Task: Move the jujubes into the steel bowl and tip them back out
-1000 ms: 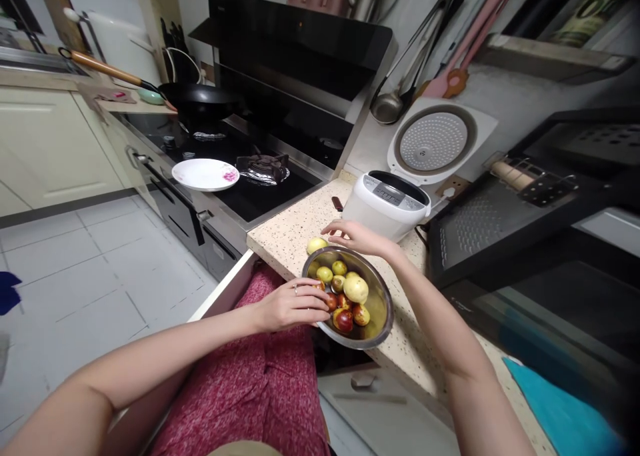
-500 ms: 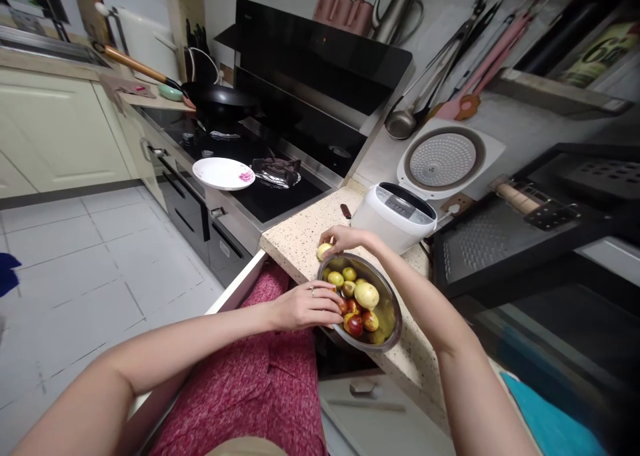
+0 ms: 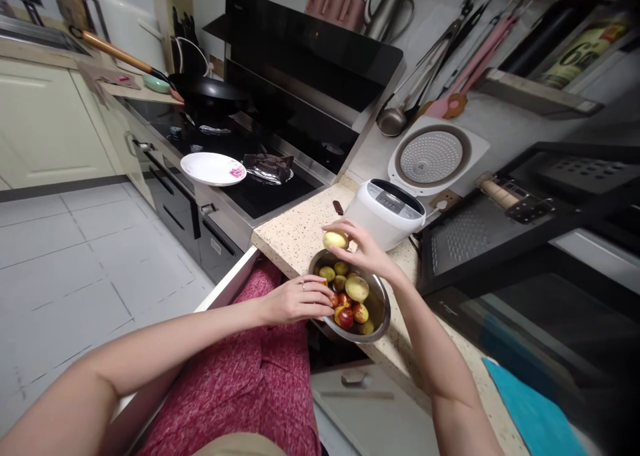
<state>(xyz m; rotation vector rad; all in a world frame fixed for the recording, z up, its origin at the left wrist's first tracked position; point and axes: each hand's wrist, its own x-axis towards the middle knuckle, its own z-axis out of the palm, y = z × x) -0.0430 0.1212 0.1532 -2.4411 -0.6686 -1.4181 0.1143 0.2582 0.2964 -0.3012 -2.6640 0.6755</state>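
My right hand (image 3: 357, 246) is pinched round a pale yellow-green jujube (image 3: 335, 240), held just above the far rim of a round metal bowl (image 3: 383, 319). In the bowl lie several jujubes, some green, some blotched red-brown (image 3: 344, 317), and a larger pale one (image 3: 357, 287). My left hand (image 3: 300, 299), with a ring on one finger, is curled over the bowl's left rim. Its fingertips reach inside against the fruit, and its thumb is hidden. The bowl sits at the edge of the speckled counter (image 3: 290, 236).
Behind the bowl stands a white rice cooker (image 3: 383, 209) with its lid raised. A flowered white plate (image 3: 213, 169) lies at the stove's front edge, and a wok (image 3: 207, 93) sits on the far burner. An oven (image 3: 500, 296) is at the right, near a teal cloth (image 3: 533, 409).
My right hand has lifted the pale jujube from beside the bowl's far rim to above it, turning it more into view. My left hand stays at the rim. The whole view has shifted slightly.
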